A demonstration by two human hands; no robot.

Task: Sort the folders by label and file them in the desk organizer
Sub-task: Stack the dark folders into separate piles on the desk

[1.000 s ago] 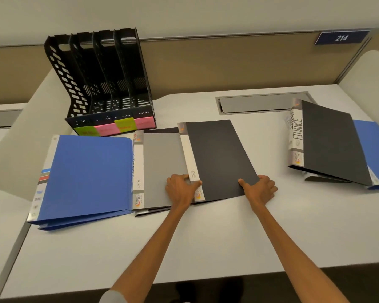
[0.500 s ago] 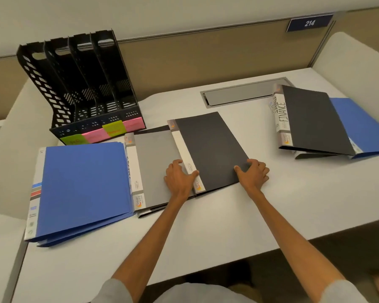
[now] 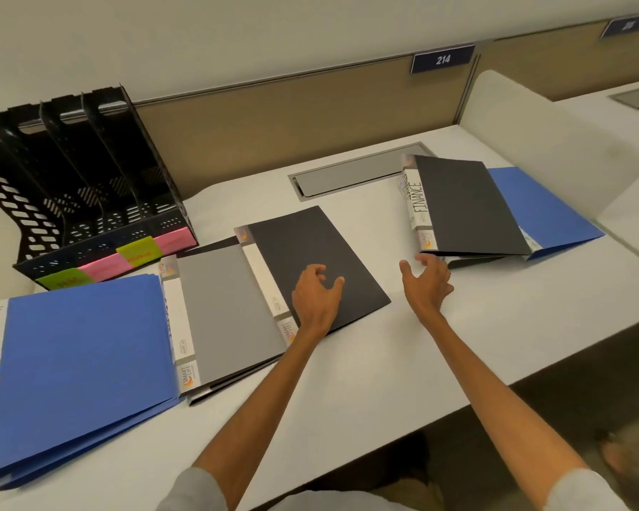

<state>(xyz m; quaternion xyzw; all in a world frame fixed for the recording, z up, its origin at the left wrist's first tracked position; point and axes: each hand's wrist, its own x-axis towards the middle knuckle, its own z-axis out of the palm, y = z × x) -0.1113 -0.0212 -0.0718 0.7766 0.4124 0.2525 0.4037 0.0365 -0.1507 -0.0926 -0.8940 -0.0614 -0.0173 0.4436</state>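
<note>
Your left hand [image 3: 316, 295] hovers spread over the black folder [image 3: 312, 267]; your right hand [image 3: 427, 284] (empty, fingers wide) sits just near-left of the FINANCE folder [image 3: 462, 206].

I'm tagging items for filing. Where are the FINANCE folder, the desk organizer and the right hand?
FINANCE folder [image 3: 465, 204], head view, black front cover.
Desk organizer [image 3: 30, 201], head view, perforated side wall.
Right hand [image 3: 427, 285], head view, back of hand.

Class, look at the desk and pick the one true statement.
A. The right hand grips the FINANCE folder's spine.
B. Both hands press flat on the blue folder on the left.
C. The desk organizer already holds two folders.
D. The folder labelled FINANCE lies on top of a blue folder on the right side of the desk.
D: the black FINANCE folder overlaps the blue folder on the right; the desk organizer shows no folders.
</note>
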